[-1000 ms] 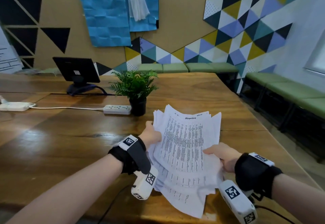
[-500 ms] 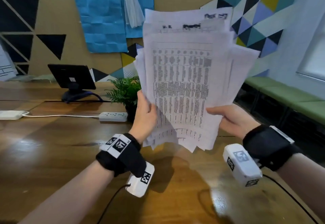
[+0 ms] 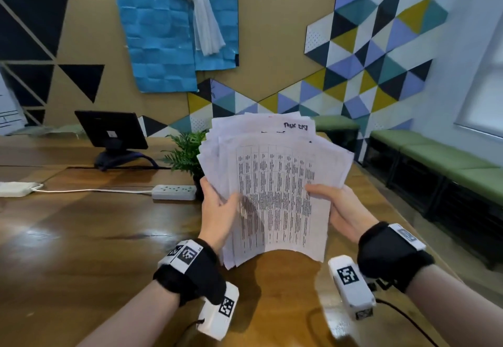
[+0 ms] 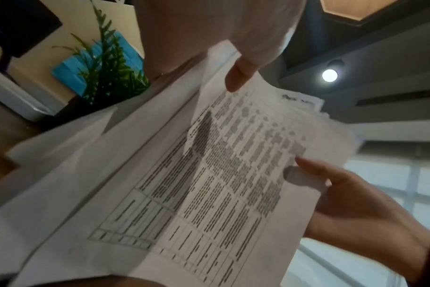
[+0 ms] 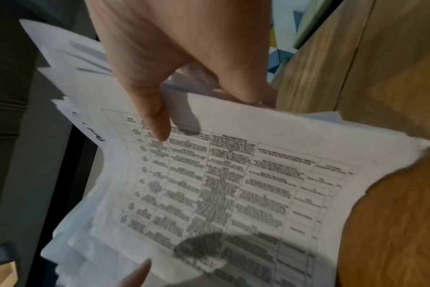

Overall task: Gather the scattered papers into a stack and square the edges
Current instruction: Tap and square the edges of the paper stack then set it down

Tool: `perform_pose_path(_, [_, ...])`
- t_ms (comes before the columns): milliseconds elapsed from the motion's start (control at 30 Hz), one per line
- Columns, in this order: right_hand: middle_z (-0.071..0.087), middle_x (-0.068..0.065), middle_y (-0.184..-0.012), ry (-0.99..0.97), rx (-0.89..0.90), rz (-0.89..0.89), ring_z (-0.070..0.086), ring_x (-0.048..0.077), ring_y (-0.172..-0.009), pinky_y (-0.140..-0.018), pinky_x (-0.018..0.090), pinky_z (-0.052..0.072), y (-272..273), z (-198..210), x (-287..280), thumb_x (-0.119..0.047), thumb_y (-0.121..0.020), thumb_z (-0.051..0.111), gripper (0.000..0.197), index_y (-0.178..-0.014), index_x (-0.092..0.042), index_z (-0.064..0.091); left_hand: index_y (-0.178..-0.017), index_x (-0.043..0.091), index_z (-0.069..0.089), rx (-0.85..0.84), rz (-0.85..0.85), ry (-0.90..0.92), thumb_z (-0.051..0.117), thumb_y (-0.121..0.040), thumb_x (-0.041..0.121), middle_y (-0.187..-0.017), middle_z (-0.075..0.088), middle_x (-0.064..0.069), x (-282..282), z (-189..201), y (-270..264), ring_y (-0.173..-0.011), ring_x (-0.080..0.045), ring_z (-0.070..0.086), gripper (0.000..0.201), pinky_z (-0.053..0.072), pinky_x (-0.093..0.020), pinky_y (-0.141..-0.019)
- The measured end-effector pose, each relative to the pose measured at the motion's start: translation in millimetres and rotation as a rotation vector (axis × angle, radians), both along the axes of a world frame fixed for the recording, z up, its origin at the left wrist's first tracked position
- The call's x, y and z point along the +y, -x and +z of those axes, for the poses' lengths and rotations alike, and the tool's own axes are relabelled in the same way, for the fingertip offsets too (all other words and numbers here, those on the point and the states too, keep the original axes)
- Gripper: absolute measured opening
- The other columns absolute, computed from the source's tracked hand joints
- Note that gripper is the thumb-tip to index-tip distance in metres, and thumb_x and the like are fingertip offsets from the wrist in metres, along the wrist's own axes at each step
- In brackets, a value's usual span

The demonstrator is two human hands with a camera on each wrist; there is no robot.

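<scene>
A loose stack of white printed papers (image 3: 275, 183) stands upright, its bottom edge bowed against the wooden table (image 3: 81, 237). The sheets are fanned and uneven at the top. My left hand (image 3: 217, 210) grips the stack's left edge, thumb on the front sheet. My right hand (image 3: 340, 207) holds the right edge with the thumb across the print. The left wrist view shows the papers (image 4: 209, 184) with my left thumb (image 4: 238, 75) on top. In the right wrist view my right thumb (image 5: 155, 120) presses the top sheet of the stack (image 5: 233, 184).
A small potted plant (image 3: 187, 153) stands just behind the stack. A white power strip (image 3: 174, 192) and cable lie to the left, a dark screen on a stand (image 3: 111, 134) farther back. The table's right edge (image 3: 402, 210) drops to green benches (image 3: 441, 161).
The stack was lifted off the table and held high, then came down; now its bottom edge rests on the table, upright between both hands.
</scene>
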State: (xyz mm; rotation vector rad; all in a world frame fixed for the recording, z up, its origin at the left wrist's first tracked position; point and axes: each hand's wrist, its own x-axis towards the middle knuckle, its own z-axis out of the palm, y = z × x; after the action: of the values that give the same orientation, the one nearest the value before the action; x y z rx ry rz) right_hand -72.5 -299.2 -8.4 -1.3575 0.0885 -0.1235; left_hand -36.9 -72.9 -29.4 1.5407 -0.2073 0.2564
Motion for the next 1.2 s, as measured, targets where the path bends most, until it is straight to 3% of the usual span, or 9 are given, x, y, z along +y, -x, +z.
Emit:
perform_pose_path(133, [0.068,0.010,-0.122,-0.036,-0.041,-0.043,0.064,0.030,-0.113,-0.098,0.051,0.047,-1.2,0.3,-10.6,-0.008,-0.086,0.060,0.046,-0.131,-0.014,0.054,-0.120,0.016,0.040,0.107,0.015,0.103,0.063,-0.080,0.008,-0.117,0.057,0.002,5.9,-1.8,-4.4,-0.113,-0.019,0.055,0.047,0.044,-0.042,-0.104])
perform_pose_path(267, [0.068,0.010,-0.122,-0.024,-0.010,-0.070,0.064,0.029,-0.113,-0.095,0.047,0.049,-2.9,1.3,-6.4,-0.009,-0.084,0.061,0.049,-0.132,-0.012,0.051,-0.106,0.025,0.043,0.076,-0.073,0.009,0.060,-0.085,0.006,-0.102,0.057,0.010,0.2,-5.6,-0.7,-0.095,-0.007,0.056,0.033,0.046,-0.027,-0.088])
perform_pose_path(367, [0.065,0.011,-0.124,-0.030,-0.007,-0.149,0.062,0.026,-0.107,-0.085,0.038,0.049,-1.8,6.2,-9.8,-0.011,-0.085,0.060,0.043,-0.127,-0.011,0.051,-0.097,0.033,0.046,0.050,-0.043,0.019,0.060,-0.086,0.004,-0.104,0.059,0.014,2.0,-6.4,-4.0,-0.103,-0.013,0.057,0.034,0.045,-0.034,-0.098])
perform_pose_path(567, [0.070,0.005,-0.114,0.003,-0.026,-0.116,0.066,0.020,-0.102,-0.079,0.034,0.050,1.7,13.6,-5.0,-0.013,-0.092,0.052,0.031,-0.123,-0.013,0.056,-0.105,0.032,0.048,0.030,-0.035,0.018,0.061,-0.086,0.005,-0.106,0.061,0.010,-2.0,-9.0,-5.1,-0.110,-0.020,0.059,0.035,0.047,-0.035,-0.094])
perform_pose_path(667, [0.069,0.002,-0.116,0.056,-0.026,-0.071,0.071,0.010,-0.090,-0.074,0.029,0.053,4.1,11.8,-3.4,-0.015,-0.094,0.051,0.033,-0.128,-0.016,0.054,-0.124,0.021,0.047,0.030,-0.039,-0.034,0.056,-0.091,0.006,-0.115,0.061,0.006,-3.6,-11.1,-1.6,-0.118,-0.020,0.057,0.038,0.044,-0.036,-0.102])
perform_pose_path(767, [0.062,0.006,-0.128,0.236,-0.005,-0.072,0.069,0.006,-0.091,-0.069,0.021,0.053,7.6,18.4,2.1,-0.012,-0.092,0.055,0.038,-0.130,-0.018,0.050,-0.121,0.028,0.049,-0.002,-0.001,-0.082,0.050,-0.094,0.006,-0.121,0.062,0.004,-1.7,-8.4,-4.2,-0.118,-0.018,0.058,0.035,0.043,-0.043,-0.108])
perform_pose_path(867, [0.031,0.010,-0.150,0.616,-0.130,-0.427,0.037,0.022,-0.134,-0.108,0.040,0.034,10.7,43.7,-13.0,-0.022,-0.078,0.073,0.084,-0.147,-0.023,0.024,-0.126,0.029,0.049,-0.069,0.046,-0.225,0.048,-0.095,0.009,-0.120,0.065,0.002,7.2,11.9,-9.3,-0.112,-0.019,0.061,0.037,0.047,-0.043,-0.102])
perform_pose_path(1000, [0.033,0.001,-0.151,1.197,-0.359,-0.352,0.028,0.023,-0.138,-0.114,0.056,0.019,21.7,88.3,-12.1,-0.037,-0.066,0.080,0.107,-0.149,-0.031,0.013,-0.126,0.013,0.051,-0.408,0.064,-0.655,0.048,-0.093,0.005,-0.101,0.066,-0.007,8.1,53.7,-7.2,-0.085,-0.026,0.059,0.035,0.046,-0.027,-0.067])
perform_pose_path(1200, [0.071,0.005,-0.110,0.913,-0.226,-0.105,0.066,0.018,-0.103,-0.095,0.038,0.051,14.8,95.0,-11.8,-0.011,-0.071,0.079,0.044,-0.114,-0.012,0.067,-0.103,0.014,0.052,-0.683,-0.049,-1.079,0.047,-0.090,0.008,-0.093,0.064,-0.010,-13.1,94.8,-1.1,-0.080,-0.028,0.054,0.015,0.038,-0.035,-0.061])
